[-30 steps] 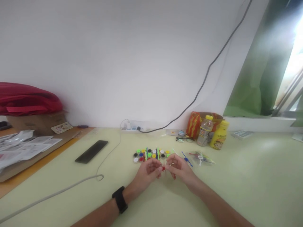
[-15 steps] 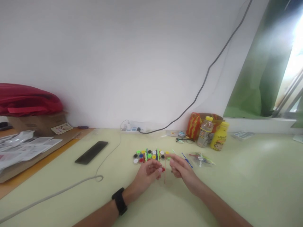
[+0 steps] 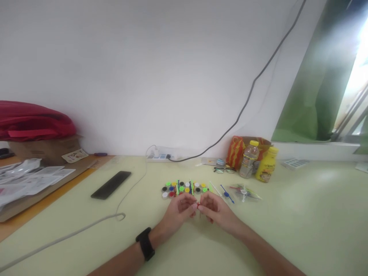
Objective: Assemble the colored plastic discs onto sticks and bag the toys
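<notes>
My left hand (image 3: 178, 212), with a black watch on its wrist, pinches a small red piece with a thin red stem (image 3: 198, 207) just above the pale green table (image 3: 301, 214). My right hand (image 3: 216, 210) meets it from the right, fingertips closed on the same red piece. Just beyond the hands lies a cluster of small round caps in green, yellow, blue, red, black and white (image 3: 184, 188). A blue stick (image 3: 227, 193) and a white stick (image 3: 215, 188) lie to the right of the caps.
A black phone (image 3: 111, 184) and a grey cable (image 3: 63, 237) lie to the left. Two bottles (image 3: 260, 164), glasses (image 3: 224, 169) and a clear bag of parts (image 3: 244, 191) sit at the right. A power strip (image 3: 161, 155) lies by the wall; papers and a cardboard box stand far left.
Half a second ago my right hand had drawn away and the red stem hung from my left fingers. Now the right hand has come back and closed on the piece.
</notes>
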Tool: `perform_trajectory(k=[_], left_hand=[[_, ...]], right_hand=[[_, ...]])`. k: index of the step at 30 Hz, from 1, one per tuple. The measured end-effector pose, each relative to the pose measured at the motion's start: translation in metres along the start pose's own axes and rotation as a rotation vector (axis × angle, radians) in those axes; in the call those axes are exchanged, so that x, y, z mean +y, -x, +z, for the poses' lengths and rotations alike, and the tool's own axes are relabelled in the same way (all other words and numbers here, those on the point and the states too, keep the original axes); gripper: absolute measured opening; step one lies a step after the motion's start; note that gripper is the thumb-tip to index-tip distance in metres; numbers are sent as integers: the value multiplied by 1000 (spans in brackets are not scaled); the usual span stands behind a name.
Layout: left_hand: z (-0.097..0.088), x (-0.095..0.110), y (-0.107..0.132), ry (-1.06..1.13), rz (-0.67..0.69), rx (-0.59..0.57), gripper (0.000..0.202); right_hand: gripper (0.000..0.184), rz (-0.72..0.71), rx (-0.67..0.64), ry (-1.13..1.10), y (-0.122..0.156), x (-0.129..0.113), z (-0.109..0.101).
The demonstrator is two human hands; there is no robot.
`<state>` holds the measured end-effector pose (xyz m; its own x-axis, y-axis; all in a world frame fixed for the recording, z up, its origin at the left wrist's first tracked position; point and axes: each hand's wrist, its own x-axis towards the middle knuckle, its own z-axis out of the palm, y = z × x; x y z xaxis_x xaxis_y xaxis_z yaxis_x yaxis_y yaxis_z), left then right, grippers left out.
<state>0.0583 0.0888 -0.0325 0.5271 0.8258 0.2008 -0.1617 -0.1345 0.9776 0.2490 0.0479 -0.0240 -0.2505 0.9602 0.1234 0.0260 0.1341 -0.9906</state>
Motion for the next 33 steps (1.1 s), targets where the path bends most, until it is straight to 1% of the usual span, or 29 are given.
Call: perform_trajectory(k=[3,7,8,10,11,13,14,15,17,18,20,24,28,30,33], left_hand=[[0,0,0,21,-11,8,33],[0,1,0,24,-20,20,35],[1,1,0,25,-20,21,35],[2,2,1,19,-25,9,36],[2,2,1,15,-31,-2,36],[4,3,2,6,-40,-23,36],[5,4,3,2,-42,-29,36],[5,4,3,0,-38,-29,36],[5,4,2,3,-23,-16,34],[5,4,2,8,-17,-9,35],[4,3,1,14,-12,-5,39],[2,2,0,19,-17,-23,31],[1,1,1,58,-26,-38,26],[1,-1,1,76,-18,-47,26],[1,-2,1,70,-21,-47,27]], right_hand=[[44,-4,16,-5,0,5,1],[54,-13,64,1,-2,5,-1],[54,-17,71,-1,-1,4,-1],[41,-33,55,-10,0,0,-3],[41,-45,37,-28,1,-3,-4],[60,-65,8,-77,3,-9,-6],[64,-68,6,-90,4,-11,-7],[63,-67,13,-88,4,-14,-8],[52,-53,35,-49,4,-15,-9],[47,-46,47,-27,3,-14,-8],[42,-39,57,-5,1,-10,-6],[42,-66,64,49,-1,2,0],[42,-73,66,83,-1,6,1],[43,-82,91,81,-2,5,0],[45,-123,170,100,-2,3,-1]])
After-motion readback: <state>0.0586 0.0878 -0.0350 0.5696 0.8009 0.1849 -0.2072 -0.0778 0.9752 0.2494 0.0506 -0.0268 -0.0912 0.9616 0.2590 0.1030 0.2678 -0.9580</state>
